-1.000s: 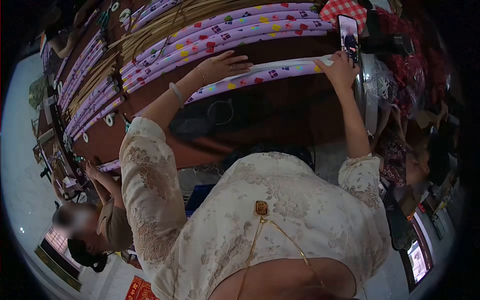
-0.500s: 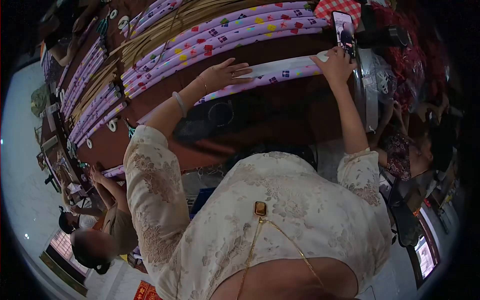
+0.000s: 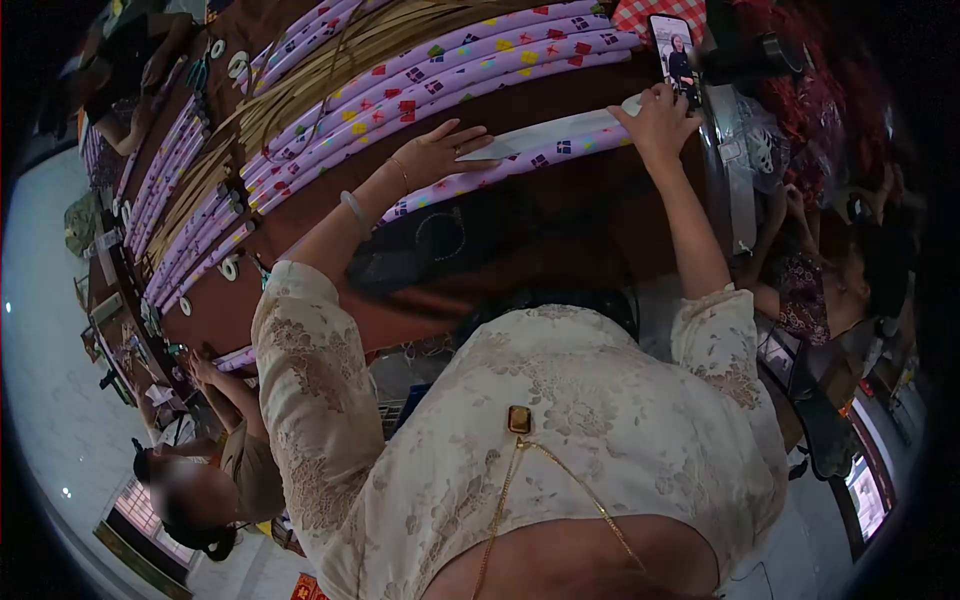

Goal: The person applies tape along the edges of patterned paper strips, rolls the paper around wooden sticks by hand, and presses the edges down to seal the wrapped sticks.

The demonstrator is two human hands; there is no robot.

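Observation:
A long lilac patterned paper roll [image 3: 556, 154] lies across the table in front of me, with a white strip [image 3: 545, 130] along its far side. My left hand [image 3: 440, 155] rests flat over its left part, fingers stretched out and slightly apart. At the right end of the roll is my right hand [image 3: 658, 128], thumb spread away from the fingers, touching the end of the paper. Its fingertips come close to a lit phone [image 3: 676, 58] standing just beyond. The undersides of both hands are hidden.
Several finished-looking lilac rolls [image 3: 480, 72] lie along the far side, beside brown strips [image 3: 300, 85]. Tape rolls [image 3: 229, 267] sit at the left. A black item [image 3: 430, 240] lies near me. Clear plastic bags [image 3: 765, 140] are at the right. Other people [image 3: 215, 490] sit on both sides.
The camera view has shifted slightly. Both hands keep about the same places on the paper roll, and the lilac band between them looks a little wider.

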